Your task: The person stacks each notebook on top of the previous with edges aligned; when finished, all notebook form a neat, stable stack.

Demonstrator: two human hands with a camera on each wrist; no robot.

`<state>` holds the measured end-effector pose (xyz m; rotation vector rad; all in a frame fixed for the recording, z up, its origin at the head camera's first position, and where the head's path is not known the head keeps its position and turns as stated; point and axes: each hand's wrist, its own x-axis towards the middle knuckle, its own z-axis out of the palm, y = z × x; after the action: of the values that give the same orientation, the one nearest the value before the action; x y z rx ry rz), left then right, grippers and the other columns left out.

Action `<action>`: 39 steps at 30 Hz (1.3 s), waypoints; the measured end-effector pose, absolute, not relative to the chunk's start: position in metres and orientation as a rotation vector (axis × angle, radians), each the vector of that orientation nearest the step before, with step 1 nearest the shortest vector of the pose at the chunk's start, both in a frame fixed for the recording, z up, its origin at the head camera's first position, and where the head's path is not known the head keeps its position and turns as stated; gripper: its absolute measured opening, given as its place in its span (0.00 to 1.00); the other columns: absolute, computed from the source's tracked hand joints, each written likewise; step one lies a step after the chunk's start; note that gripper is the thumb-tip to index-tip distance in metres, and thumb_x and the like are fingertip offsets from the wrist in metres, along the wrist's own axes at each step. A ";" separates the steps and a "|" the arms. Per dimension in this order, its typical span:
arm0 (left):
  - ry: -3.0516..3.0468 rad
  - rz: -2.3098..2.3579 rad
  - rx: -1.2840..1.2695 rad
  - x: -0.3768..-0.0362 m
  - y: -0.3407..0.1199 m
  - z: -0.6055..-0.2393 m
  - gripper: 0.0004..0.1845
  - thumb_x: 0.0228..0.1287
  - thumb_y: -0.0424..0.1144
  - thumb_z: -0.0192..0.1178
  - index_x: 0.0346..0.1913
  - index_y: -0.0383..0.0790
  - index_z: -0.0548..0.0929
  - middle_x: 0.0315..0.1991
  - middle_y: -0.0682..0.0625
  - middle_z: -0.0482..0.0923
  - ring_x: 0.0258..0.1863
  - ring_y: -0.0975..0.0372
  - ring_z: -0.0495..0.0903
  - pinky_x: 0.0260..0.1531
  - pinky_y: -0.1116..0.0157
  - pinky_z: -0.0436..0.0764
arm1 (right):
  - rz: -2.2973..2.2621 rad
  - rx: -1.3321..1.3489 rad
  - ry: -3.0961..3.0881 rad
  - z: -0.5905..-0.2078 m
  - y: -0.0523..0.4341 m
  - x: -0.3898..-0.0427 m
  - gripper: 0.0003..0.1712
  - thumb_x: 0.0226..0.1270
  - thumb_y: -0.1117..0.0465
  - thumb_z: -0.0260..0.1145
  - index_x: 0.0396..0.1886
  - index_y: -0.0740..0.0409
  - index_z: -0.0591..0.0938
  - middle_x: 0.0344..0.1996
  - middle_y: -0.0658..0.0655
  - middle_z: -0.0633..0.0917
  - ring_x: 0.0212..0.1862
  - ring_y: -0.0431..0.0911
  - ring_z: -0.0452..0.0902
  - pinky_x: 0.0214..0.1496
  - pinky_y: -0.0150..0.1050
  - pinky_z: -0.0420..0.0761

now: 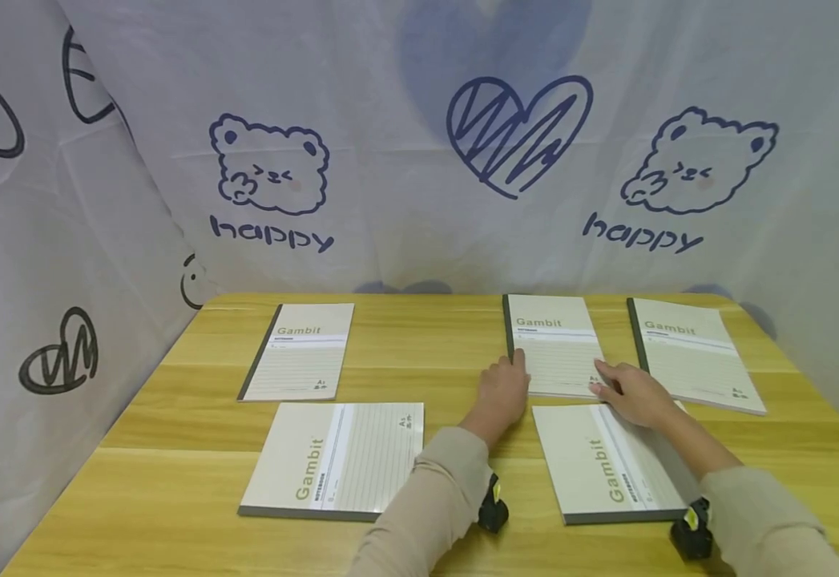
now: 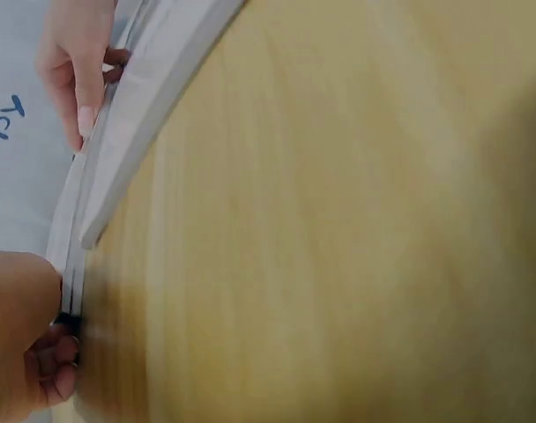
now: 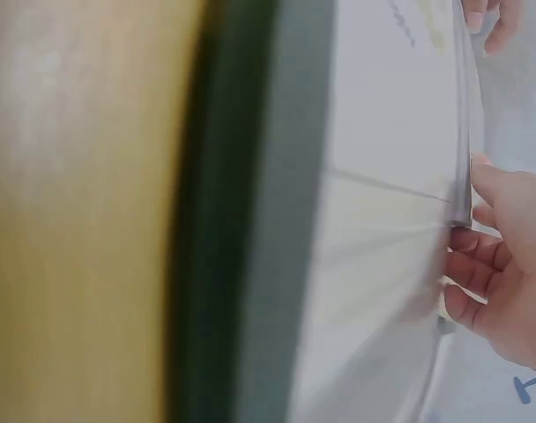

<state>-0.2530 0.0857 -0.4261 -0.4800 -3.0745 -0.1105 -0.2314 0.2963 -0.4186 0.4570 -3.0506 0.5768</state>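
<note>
A cream Gambit notebook (image 1: 556, 312) with a dark spine lies at the back of the table, right of the middle. My left hand (image 1: 502, 394) holds it at the lower part of its spine edge, fingers curled. At its lower right corner my right hand (image 1: 639, 394) pinches the edge, thumb above; in the right wrist view the fingers of that right hand (image 3: 515, 264) reach beneath the edge. Below the right hand lies another notebook (image 1: 581, 449), turned sideways, partly covered by the right hand and forearm.
Further notebooks lie on the wooden table (image 1: 174, 481): one at back left (image 1: 304, 365), one sideways at front left (image 1: 372, 457), one at back right (image 1: 700, 361). A white printed cloth (image 1: 405, 200) hangs behind the table.
</note>
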 end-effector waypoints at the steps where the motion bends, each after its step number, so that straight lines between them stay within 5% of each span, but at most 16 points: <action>1: -3.081 -0.134 -0.458 -0.253 0.086 -0.425 0.20 0.71 0.48 0.45 0.61 0.43 0.64 0.40 0.49 0.78 0.36 0.61 0.80 0.31 0.68 0.79 | 0.586 0.460 -3.038 -0.417 0.297 -0.231 0.31 0.68 0.56 0.57 0.62 0.75 0.66 0.23 0.54 0.73 0.27 0.43 0.63 0.30 0.36 0.61; 8: -2.985 -0.309 -0.429 -0.255 0.091 -0.413 0.22 0.69 0.47 0.48 0.61 0.41 0.66 0.42 0.49 0.77 0.37 0.61 0.79 0.31 0.69 0.78 | 0.583 0.363 -2.891 -0.401 0.320 -0.225 0.27 0.66 0.61 0.58 0.58 0.76 0.69 0.32 0.65 0.77 0.29 0.50 0.71 0.27 0.39 0.70; 13: -2.917 -0.373 -0.545 -0.254 0.094 -0.401 0.22 0.69 0.46 0.48 0.62 0.42 0.69 0.47 0.49 0.75 0.41 0.62 0.77 0.39 0.69 0.78 | 0.521 0.276 -2.790 -0.401 0.344 -0.218 0.26 0.68 0.59 0.56 0.58 0.75 0.70 0.45 0.77 0.73 0.44 0.67 0.69 0.41 0.60 0.71; 16: -2.906 -0.413 -0.616 -0.253 0.097 -0.396 0.22 0.69 0.45 0.47 0.63 0.43 0.68 0.51 0.49 0.74 0.46 0.62 0.77 0.45 0.70 0.77 | 0.490 0.253 -2.749 -0.404 0.358 -0.216 0.26 0.69 0.57 0.56 0.56 0.76 0.71 0.46 0.79 0.72 0.46 0.71 0.66 0.46 0.65 0.66; 34: -2.911 -0.634 -0.786 -0.231 0.148 -0.403 0.23 0.67 0.47 0.50 0.64 0.48 0.67 0.52 0.53 0.75 0.47 0.66 0.77 0.44 0.75 0.76 | 0.312 -0.019 -2.955 -0.421 0.424 -0.198 0.42 0.71 0.42 0.47 0.54 0.84 0.66 0.41 0.86 0.71 0.43 0.72 0.66 0.43 0.62 0.68; 39: -2.936 -0.717 -0.771 -0.224 0.158 -0.403 0.24 0.67 0.48 0.50 0.64 0.50 0.67 0.53 0.54 0.75 0.50 0.67 0.76 0.47 0.74 0.75 | 0.273 -0.159 -3.082 -0.422 0.433 -0.195 0.45 0.70 0.36 0.40 0.56 0.80 0.64 0.43 0.84 0.69 0.43 0.71 0.65 0.42 0.60 0.69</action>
<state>-0.2244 0.1582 -0.4028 -0.7709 -2.9357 -0.7168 -0.1951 0.4331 -0.4223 -0.1595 -3.0815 0.2726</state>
